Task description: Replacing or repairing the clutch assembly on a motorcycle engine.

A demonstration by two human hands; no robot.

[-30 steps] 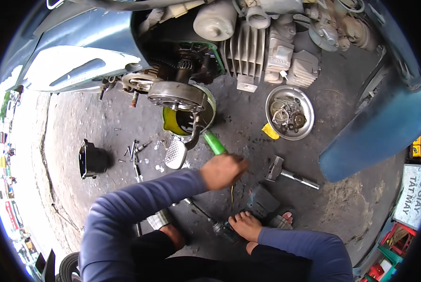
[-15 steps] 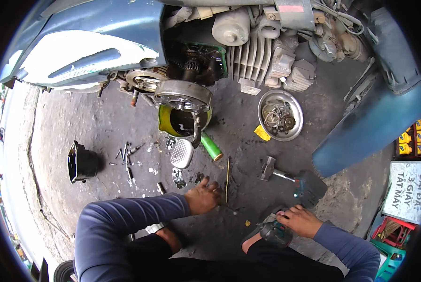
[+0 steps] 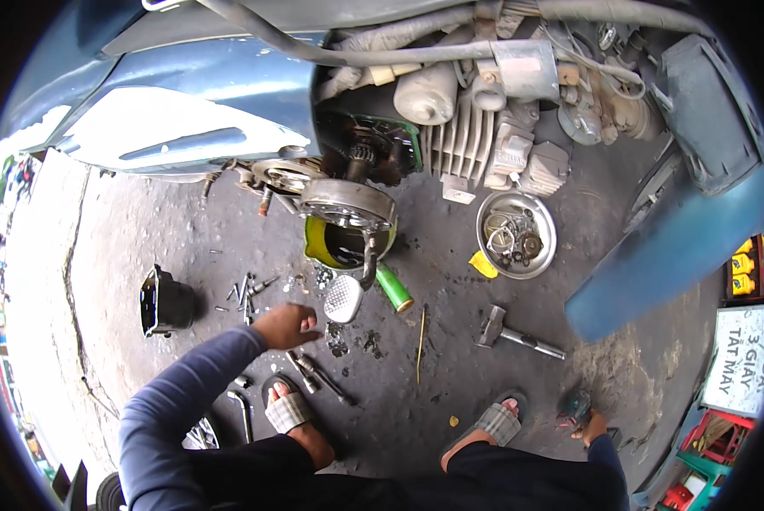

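My left hand (image 3: 286, 326) hovers over the ground at left centre, its fingers and thumb apart and nothing visible between them. Just below it lie several metal socket tools (image 3: 307, 371); small bolts and bits (image 3: 247, 292) are scattered up and to its left. At the lower right my right hand (image 3: 595, 428) grips a dark cordless power driver (image 3: 574, 407), held low near the ground. A hammer (image 3: 527, 342) rests on the ground beyond that hand. The motorbike engine (image 3: 356, 200) is opened up at the top, its round metal drum facing me.
A yellow-green basin (image 3: 316, 241) of dark liquid sits under the engine, a green can (image 3: 394, 288) beside it. A metal bowl (image 3: 550, 255) holds small parts. A black cover (image 3: 166, 303) stands at left. My sandalled feet (image 3: 286, 412) are on the ground in front.
My left hand has moved left, away from the thin stick on the ground. My right hand has carried the driver from beside my right foot to the right. The view has shifted slightly.
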